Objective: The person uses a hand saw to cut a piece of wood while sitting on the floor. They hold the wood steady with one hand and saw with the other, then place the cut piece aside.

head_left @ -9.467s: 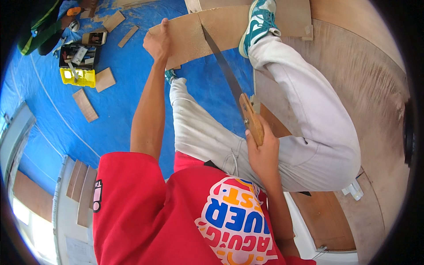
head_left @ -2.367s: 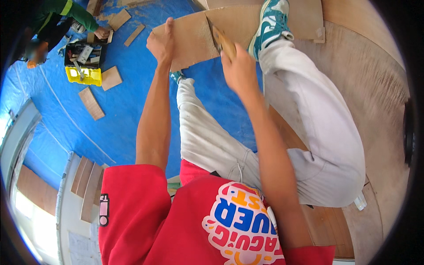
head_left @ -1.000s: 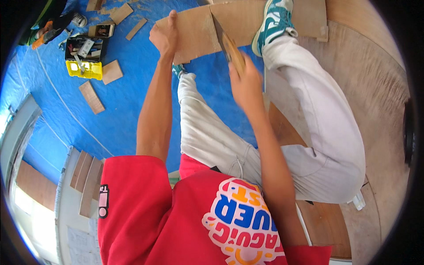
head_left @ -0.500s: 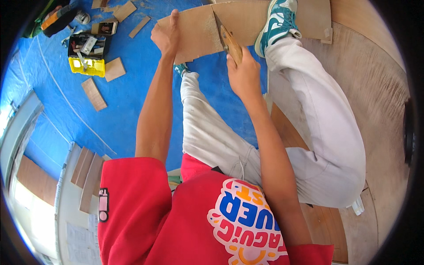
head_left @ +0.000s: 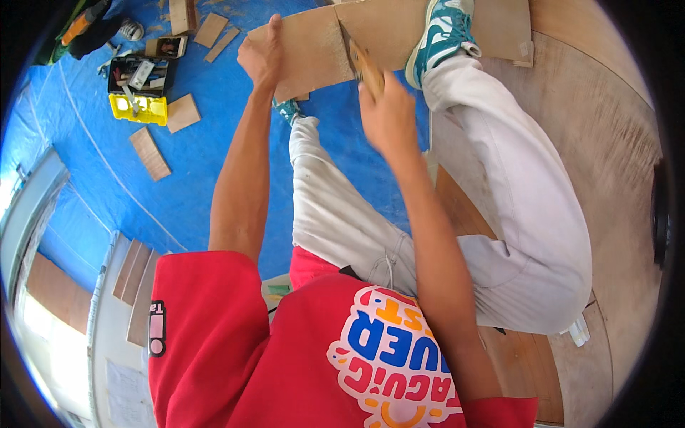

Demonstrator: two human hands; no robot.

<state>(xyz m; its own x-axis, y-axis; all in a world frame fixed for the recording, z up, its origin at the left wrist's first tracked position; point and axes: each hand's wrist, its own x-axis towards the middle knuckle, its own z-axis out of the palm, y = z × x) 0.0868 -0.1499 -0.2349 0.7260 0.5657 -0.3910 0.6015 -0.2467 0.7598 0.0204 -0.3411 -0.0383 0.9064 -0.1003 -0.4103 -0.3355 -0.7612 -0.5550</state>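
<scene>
The person's right grip (head_left: 389,118) is curled tight around the wooden handle of a saw (head_left: 367,65), whose blade points away from it, across the board (head_left: 307,57). The board lies just ahead of this grip, its long side running left to right. The left grip (head_left: 260,58) is nearer to the board, folded over its left end, thumb sticking up.

Makeshift carpentry workspace, seemingly indoors: blue floor sheet (head_left: 200,153), yellow-and-black toolbox (head_left: 155,112), handsaw (head_left: 367,71), wood offcuts (head_left: 150,153).
</scene>
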